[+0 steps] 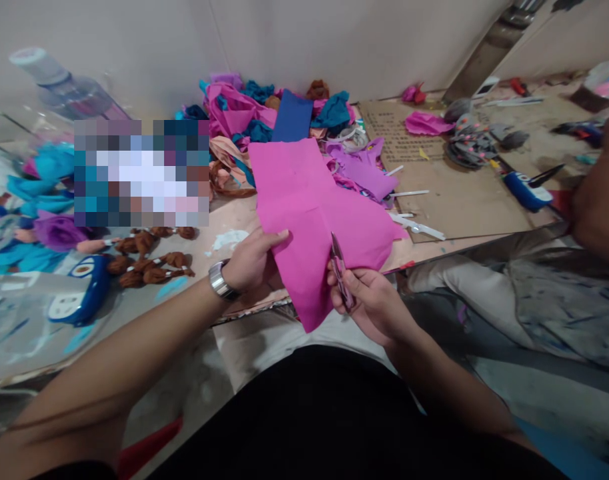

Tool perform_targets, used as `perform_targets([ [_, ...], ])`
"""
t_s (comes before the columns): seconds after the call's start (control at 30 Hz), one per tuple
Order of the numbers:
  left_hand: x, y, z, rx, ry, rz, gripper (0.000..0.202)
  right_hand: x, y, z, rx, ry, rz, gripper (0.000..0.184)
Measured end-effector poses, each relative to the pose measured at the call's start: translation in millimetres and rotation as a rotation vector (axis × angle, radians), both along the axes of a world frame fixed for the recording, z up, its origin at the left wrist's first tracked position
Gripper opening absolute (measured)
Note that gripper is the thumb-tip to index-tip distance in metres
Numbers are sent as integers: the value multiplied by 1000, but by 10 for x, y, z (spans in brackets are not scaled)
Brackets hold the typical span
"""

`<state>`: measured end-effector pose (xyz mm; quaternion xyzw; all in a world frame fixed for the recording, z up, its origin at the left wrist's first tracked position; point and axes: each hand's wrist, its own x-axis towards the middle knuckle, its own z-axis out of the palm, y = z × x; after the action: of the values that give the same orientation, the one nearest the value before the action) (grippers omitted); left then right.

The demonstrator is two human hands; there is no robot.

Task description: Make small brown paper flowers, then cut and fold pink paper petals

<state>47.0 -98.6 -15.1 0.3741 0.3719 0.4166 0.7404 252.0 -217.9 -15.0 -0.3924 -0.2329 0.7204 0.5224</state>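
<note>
left hand (252, 260) pinches the left edge of the pink sheet (309, 200), thumb flat on top, fingers tucked under. right hand (372, 297) has its fingers wrapped round the scissors (341, 273), blades pointing away from the body and tips on the sheet; can't tell how far the blades are apart. sheet sits in front of the torso, partly over the table edge (234, 308), lower corner hanging below it. paper or cloth, can't tell. silver wristwatch (223, 280) on left wrist. just behind the sheet: blue rectangular piece (292, 115), with purple scrap (367, 172) to its right. brown tied bundles (157, 260) left of the left hand, near a blue-and-white device (82, 290). printed cardboard (439, 193) to the right, co-worker's arm (599, 190) beyond it
</note>
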Motion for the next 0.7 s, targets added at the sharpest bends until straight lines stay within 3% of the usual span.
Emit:
perform_targets([
  [0.7, -46, 18, -127, 87, -23, -73, 42, -25, 42, 55, -13, -95, -4, 49],
])
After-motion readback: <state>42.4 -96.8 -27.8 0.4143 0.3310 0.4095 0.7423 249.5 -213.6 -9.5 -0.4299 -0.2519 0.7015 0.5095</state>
